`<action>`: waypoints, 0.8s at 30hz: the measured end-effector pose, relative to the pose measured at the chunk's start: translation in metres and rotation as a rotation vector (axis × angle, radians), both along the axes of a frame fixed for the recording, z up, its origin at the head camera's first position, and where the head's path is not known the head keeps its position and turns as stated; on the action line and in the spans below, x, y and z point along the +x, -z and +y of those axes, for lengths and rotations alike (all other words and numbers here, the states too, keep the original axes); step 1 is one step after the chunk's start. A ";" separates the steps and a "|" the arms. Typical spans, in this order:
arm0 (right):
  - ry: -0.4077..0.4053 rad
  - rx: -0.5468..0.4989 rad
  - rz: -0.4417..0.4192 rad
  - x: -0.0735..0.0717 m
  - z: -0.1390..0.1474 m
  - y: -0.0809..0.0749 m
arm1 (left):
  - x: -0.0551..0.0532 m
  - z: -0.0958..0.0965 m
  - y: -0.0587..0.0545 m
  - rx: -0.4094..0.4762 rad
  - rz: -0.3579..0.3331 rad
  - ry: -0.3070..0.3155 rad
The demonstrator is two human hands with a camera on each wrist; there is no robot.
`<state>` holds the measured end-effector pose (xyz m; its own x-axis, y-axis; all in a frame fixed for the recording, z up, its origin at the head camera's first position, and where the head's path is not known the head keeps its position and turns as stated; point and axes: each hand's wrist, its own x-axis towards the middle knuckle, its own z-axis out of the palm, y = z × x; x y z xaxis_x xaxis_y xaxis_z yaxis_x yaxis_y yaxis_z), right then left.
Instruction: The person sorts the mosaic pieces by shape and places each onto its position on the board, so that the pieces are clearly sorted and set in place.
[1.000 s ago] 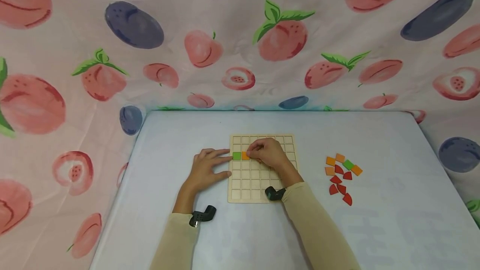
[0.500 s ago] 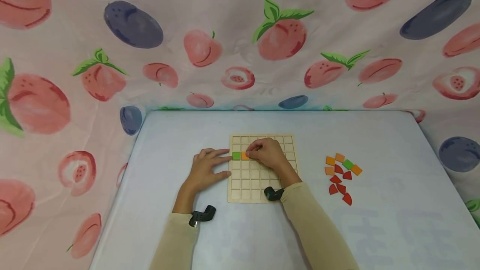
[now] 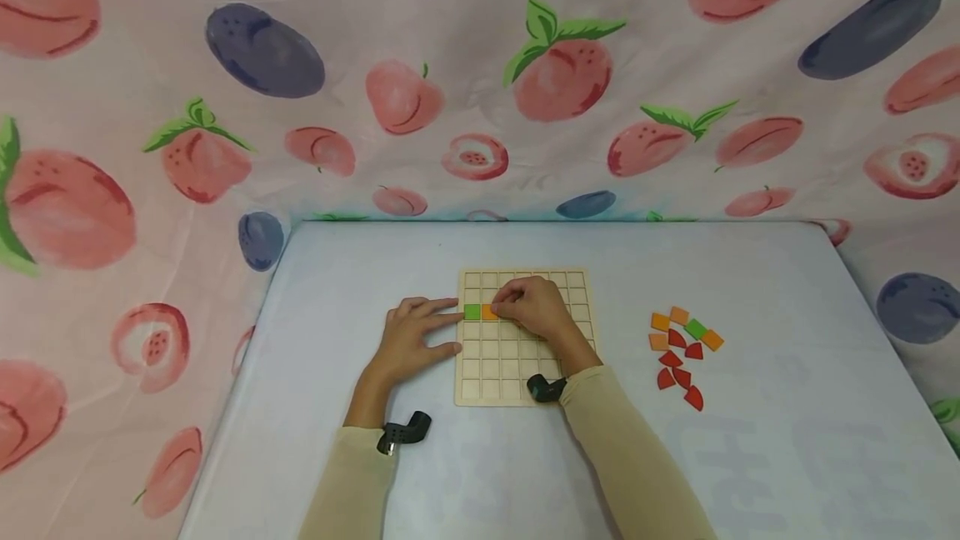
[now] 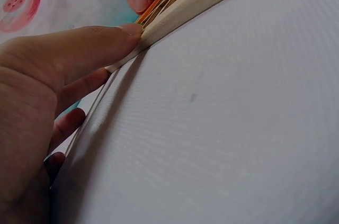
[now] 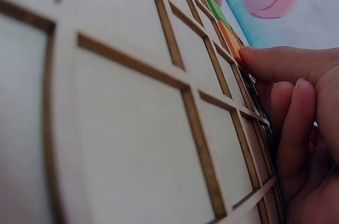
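A light wooden grid board [image 3: 491,369] lies on the white table. Side by side in one of its rows, at the left edge, are a green square tile [image 3: 472,312] and an orange square tile [image 3: 487,312]. My right hand [image 3: 542,307] reaches over the board and pinches the orange tile at its right side, thumb and fingertips together; the right wrist view shows the thumb on the orange tile [image 5: 229,40]. My left hand [image 3: 408,344] has its fingers spread, their tips against the board's left edge, as the thumb [image 4: 100,44] in the left wrist view also shows.
Right of the board lies a loose group of pieces: several orange squares [image 3: 660,322], a green square [image 3: 696,329] and several red quarter-circle pieces [image 3: 693,397]. A fruit-patterned cloth [image 3: 472,90] hangs behind the white table [image 3: 787,315].
Both hands and the tiles keep their places; only a very slight shift of the head view shows.
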<state>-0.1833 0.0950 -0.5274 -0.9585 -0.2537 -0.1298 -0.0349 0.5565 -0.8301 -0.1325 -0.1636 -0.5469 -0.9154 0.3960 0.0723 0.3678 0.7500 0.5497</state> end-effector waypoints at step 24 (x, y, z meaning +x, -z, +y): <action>-0.007 -0.245 -0.151 0.013 0.042 -0.015 | 0.000 0.002 0.000 0.006 0.008 -0.009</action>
<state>-0.1705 0.1373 -0.5120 -0.9312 -0.3015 -0.2050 0.0963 0.3388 -0.9359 -0.1321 -0.1615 -0.5471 -0.9185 0.3868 0.0822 0.3653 0.7500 0.5514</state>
